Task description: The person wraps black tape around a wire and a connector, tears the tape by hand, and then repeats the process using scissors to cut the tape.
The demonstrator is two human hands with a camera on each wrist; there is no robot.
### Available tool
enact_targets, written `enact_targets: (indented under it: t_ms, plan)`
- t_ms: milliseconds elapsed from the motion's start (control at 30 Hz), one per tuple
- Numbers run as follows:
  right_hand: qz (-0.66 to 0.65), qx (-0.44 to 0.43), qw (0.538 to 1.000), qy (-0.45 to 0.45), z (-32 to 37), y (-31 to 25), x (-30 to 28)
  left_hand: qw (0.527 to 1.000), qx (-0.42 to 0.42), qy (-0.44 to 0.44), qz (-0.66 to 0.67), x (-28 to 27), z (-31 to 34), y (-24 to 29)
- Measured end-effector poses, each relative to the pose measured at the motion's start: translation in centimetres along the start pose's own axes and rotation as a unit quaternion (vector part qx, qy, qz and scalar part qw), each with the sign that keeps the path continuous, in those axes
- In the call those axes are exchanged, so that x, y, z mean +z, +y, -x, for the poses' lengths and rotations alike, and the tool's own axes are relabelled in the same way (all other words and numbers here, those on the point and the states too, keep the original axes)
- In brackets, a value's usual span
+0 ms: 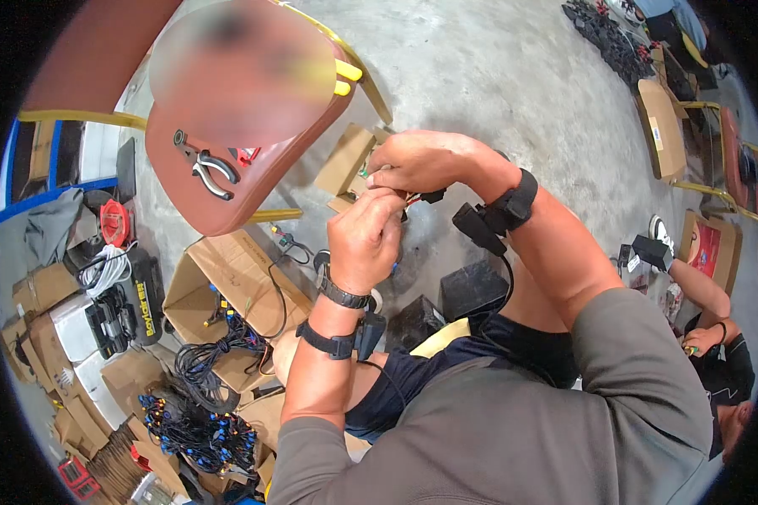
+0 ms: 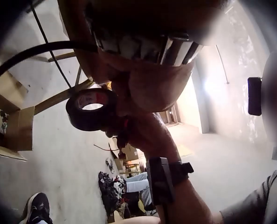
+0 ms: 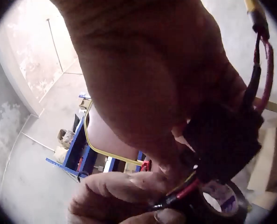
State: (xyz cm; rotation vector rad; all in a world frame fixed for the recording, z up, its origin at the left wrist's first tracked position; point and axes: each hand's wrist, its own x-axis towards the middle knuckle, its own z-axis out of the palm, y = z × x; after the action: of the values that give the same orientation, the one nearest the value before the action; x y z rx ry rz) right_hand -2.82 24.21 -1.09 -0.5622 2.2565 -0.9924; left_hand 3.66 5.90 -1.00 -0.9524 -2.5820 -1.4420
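Close together in front of the body, my left hand (image 1: 364, 240) and right hand (image 1: 421, 162) work on thin wires. The left fingers pinch red and dark wires (image 3: 190, 189) in the right wrist view. My right thumb and fingers hold the same wiring from above, beside a dark block (image 3: 222, 142). Out of that block run red and black leads (image 3: 268, 77) to a yellow-tipped connector (image 3: 255, 11). A roll of black tape (image 2: 75, 114) is right at the left fingers in the left wrist view. The right fingertips are partly hidden.
A brown chair seat (image 1: 202, 210) at upper left bears pliers (image 1: 215, 174). Below it stands an open carton (image 1: 244, 261) with cable bundles (image 1: 198, 429) nearby. Another small carton (image 1: 345, 160) is behind the hands. At right, another person's arm (image 1: 703, 295) shows.
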Motion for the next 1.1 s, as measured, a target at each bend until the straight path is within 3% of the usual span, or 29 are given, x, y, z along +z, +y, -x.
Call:
enact_targets:
  t_ms: [133,367,733,1100]
  plan:
    - [-0.088,0.003,0.996,0.015,-0.2,0.0,0.3,1.000,0.007,0.017,0.010,0.1,0.2,0.0]
    - [-0.202,0.019,0.975,0.093,-0.2,0.2,0.6,0.994,-0.060,0.075,0.059,-0.2,0.6,-0.2]
    - [-0.276,-0.039,0.947,0.158,0.2,-0.4,0.6,0.931,-0.231,0.119,0.255,0.0,0.8,-0.7]
    - [-0.300,-0.085,0.931,0.189,1.1,-1.4,0.3,0.905,-0.281,0.123,0.294,-0.5,0.4,-1.0]
